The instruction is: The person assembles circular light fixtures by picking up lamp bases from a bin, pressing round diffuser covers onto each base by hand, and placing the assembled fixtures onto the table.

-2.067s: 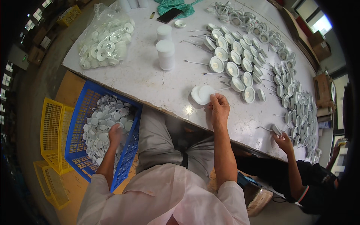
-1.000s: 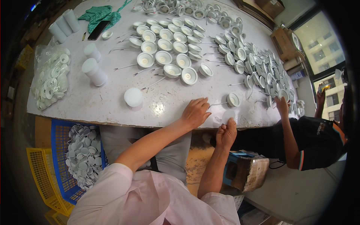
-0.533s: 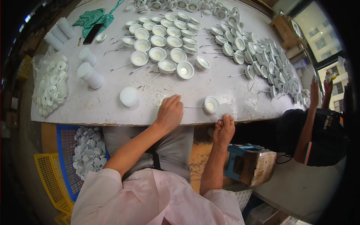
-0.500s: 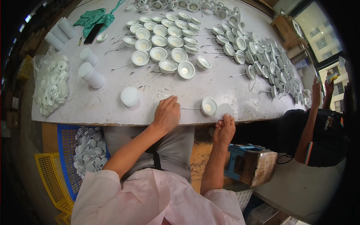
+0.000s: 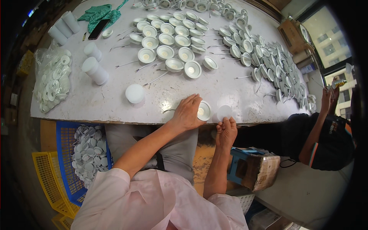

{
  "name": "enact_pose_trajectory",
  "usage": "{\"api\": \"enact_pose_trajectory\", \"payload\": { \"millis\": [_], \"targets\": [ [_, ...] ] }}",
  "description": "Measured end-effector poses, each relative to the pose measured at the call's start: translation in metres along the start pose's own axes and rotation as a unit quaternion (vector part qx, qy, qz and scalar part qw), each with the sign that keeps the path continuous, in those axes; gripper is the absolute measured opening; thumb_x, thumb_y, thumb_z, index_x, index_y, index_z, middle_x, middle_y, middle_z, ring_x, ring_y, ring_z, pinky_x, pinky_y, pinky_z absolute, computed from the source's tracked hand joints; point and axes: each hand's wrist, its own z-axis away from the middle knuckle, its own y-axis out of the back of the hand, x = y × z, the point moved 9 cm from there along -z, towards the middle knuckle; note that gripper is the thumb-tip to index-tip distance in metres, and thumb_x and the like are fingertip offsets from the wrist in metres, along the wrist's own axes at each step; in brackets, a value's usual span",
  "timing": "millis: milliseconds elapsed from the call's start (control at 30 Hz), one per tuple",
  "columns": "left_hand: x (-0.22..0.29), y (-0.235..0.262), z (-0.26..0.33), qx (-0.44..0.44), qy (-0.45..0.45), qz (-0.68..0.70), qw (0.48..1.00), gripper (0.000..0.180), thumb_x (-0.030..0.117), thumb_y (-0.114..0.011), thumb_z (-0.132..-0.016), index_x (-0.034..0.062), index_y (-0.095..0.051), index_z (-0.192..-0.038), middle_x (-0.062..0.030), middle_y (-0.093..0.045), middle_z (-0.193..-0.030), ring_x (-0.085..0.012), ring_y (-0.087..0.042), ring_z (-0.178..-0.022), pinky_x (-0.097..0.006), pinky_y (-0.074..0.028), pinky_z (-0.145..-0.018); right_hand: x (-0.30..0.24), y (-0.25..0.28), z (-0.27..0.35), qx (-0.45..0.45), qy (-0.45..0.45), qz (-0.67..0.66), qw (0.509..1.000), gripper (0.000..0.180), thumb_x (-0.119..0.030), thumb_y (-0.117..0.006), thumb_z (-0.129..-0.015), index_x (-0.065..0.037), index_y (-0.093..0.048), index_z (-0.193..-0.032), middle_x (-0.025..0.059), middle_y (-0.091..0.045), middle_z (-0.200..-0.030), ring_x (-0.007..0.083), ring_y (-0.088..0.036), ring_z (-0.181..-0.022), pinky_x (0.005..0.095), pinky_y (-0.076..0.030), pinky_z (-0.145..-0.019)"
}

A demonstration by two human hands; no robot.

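Near the table's front edge, my left hand grips a small white round downlight by its left side, its fingers partly hiding the rim. The lamp faces up and shows a dotted LED plate inside; its cable sticks out left of the hand. To its right, my right hand pinches the near edge of a thin translucent white disc. A small gap separates disc and lamp. Left of my hands stands a stack of white discs.
Rows of open downlights sit farther back, with a heap of finished-looking lamps at right. White disc stacks, a bag of rings and a phone lie left. A blue basket holds lamps below. Another person works at right.
My left hand has moved right from the cable to the downlight's body, and the lamp has shifted slightly left. My right hand, still pinching the disc, has moved a little left.
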Motion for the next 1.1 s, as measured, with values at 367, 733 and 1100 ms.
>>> {"api": "enact_pose_trajectory", "payload": {
  "millis": [367,733,1100],
  "targets": [
    [-0.006,0.065,0.049,-0.082,0.193,0.217,0.953,0.083,0.027,-0.087,-0.06,-0.0019,-0.045,-0.125,-0.0195,-0.064,-0.105,-0.0314,-0.063,-0.101,-0.036,-0.049,-0.089,0.001,-0.03,0.015,-0.071,0.012,0.053,0.996,0.01,-0.008,-0.06,-0.091,-0.002,-0.058,-0.1,0.0022,-0.061,-0.078,0.008,-0.056,-0.06,0.0204,-0.047,-0.054],
    [-0.029,0.077,0.08,-0.119,0.231,0.277,0.925,0.083,0.021,-0.091,-0.054,0.0007,-0.048,-0.122,-0.0127,-0.061,-0.111,-0.0221,-0.059,-0.104,-0.034,-0.048,-0.093,-0.024,-0.135,0.137,-0.338,0.551,0.44,0.624,0.051,0.013,-0.06,-0.061,-0.004,-0.064,-0.108,0.0103,-0.065,-0.111,0.0296,-0.063,-0.084,0.0362,-0.053,-0.073],
    [-0.038,0.074,0.092,-0.136,0.192,0.456,0.858,0.08,0.01,-0.088,-0.061,-0.0044,-0.046,-0.128,-0.0098,-0.06,-0.115,-0.015,-0.058,-0.105,-0.03,-0.049,-0.092,-0.013,-0.152,0.156,-0.384,0.537,0.431,0.615,0.052,0.002,-0.063,-0.059,-0.006,-0.064,-0.11,0.0105,-0.062,-0.117,0.0294,-0.061,-0.086,0.0363,-0.052,-0.072]
  ]
}}
